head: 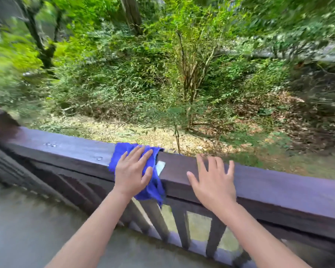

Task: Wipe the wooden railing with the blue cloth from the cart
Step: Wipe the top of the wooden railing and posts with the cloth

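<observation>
- One wooden railing [278, 182] ran across the view, with one blue cloth [124, 151] on it and two bare hands over its top rail.
- At least four upright balusters [182, 227] showed beneath the rail; more at the edges were too blurred to count.
- The left hand [132, 171] lay palm down on the cloth, fingers [135, 153] spread and flat, pressing the cloth onto the rail rather than pinching it.
- The right hand [214, 182] rested palm down on bare wood just to the right of the cloth, fingers splayed, holding nothing.
- Both forearms reached forward and up from the lower edge of the frame.
- The cloth was vivid blue, crumpled, draped over the rail's top, with a ragged end hanging down the near side beside the left wrist.
- A small pale patch [160, 167] showed on the rail at the cloth's right edge.
- The rail looked dark brown with a purplish sheen; green shrubs [182, 74] and leaf litter lay beyond.
</observation>
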